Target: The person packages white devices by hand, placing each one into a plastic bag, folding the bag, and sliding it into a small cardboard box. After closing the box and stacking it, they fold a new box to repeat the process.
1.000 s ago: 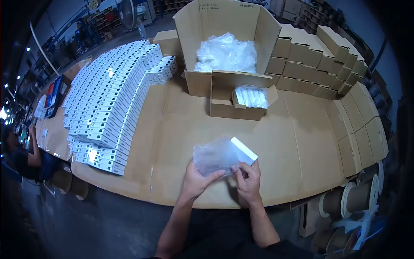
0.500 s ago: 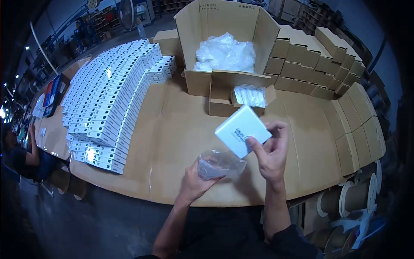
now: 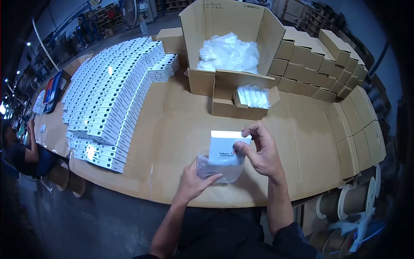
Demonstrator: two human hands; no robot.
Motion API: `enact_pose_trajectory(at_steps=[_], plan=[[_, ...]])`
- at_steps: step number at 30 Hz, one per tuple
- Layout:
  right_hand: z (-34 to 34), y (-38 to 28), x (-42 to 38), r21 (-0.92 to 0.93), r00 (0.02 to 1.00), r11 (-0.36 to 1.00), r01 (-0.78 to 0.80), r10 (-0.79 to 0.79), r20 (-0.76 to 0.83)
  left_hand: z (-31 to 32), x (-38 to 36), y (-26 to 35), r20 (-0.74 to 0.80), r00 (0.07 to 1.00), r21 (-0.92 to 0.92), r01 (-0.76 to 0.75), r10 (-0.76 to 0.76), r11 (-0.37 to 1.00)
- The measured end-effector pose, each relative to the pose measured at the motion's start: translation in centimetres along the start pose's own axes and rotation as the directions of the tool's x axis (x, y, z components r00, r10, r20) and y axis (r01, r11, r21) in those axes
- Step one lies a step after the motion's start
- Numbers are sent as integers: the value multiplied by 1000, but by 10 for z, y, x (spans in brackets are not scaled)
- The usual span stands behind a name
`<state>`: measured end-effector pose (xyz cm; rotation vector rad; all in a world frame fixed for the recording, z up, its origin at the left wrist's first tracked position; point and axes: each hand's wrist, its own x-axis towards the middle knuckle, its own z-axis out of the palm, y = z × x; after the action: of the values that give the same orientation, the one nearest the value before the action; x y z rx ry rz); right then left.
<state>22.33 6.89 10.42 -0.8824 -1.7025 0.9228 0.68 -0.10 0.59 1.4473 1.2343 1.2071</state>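
A small white box point(image 3: 222, 144) with printed lettering stands upright, its lower end inside the mouth of a clear plastic bag point(image 3: 228, 172). My right hand point(image 3: 261, 151) pinches the box at its upper right, thumb on the printed face. My left hand point(image 3: 192, 183) grips the bag from the left, with the thumb across its front. The fingers behind the bag are partly hidden. Both hands are above the cardboard-covered table point(image 3: 172, 129) near its front edge.
Stacked white boxes point(image 3: 108, 95) fill the table's left. Behind my hands are an open carton point(image 3: 237, 113) with bagged items and a larger carton point(image 3: 233, 17) of plastic bags point(image 3: 228, 52). Brown boxes point(image 3: 310, 64) line the right. Another person point(image 3: 21, 146) sits far left.
My right hand has turned the white box upright and brought it down and left, so its lower end is now in the bag. The left hand still holds the bag.
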Motion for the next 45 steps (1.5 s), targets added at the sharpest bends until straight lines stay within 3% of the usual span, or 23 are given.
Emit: enact_pose_trajectory(at_steps=[5,8,11,15,18,20,26,29,30,34,36,38,42,45], plan=[[6,-1,8,-79,995,997,-2,9,95,2,1,9,53,999,-42,9,-7,999],[9,7,12,-172,986,982,-81,104,130,5,-3,-5,65,996,-406,76,-54,911],[14,21,7,-37,970,978,-203,206,126,9,-6,-21,26,989,-455,143,-147,879],[19,38,-17,451,941,842,-296,337,-12,16,-9,-30,-81,969,-527,156,-232,835],[24,48,-53,489,897,775,-400,441,36,14,-6,-43,-137,971,-495,105,-197,862],[38,41,-59,496,867,763,-414,496,-39,14,-4,-41,-138,976,-432,93,-168,897],[35,59,-62,435,916,845,-312,388,-98,2,4,-34,-65,994,-308,60,-84,949],[39,51,-56,505,940,843,-185,301,-158,4,11,-8,-118,992,-248,-83,55,965],[36,56,-57,476,964,864,-162,242,-112,1,11,-9,-90,991,-178,-110,95,978],[40,62,-63,629,977,766,-133,209,-48,5,9,-9,-68,997,-373,-52,28,926],[41,50,-61,562,961,795,-228,275,1,7,9,2,-53,997,-437,20,-48,899],[37,41,-59,428,917,820,-380,394,60,9,13,1,-81,997,-371,-41,12,928],[49,49,-61,471,939,852,-230,321,-121,12,15,-23,-139,988,-385,-122,74,915],[48,48,-66,371,934,878,-301,350,-70,22,9,-15,-44,997,-412,33,-56,911]])
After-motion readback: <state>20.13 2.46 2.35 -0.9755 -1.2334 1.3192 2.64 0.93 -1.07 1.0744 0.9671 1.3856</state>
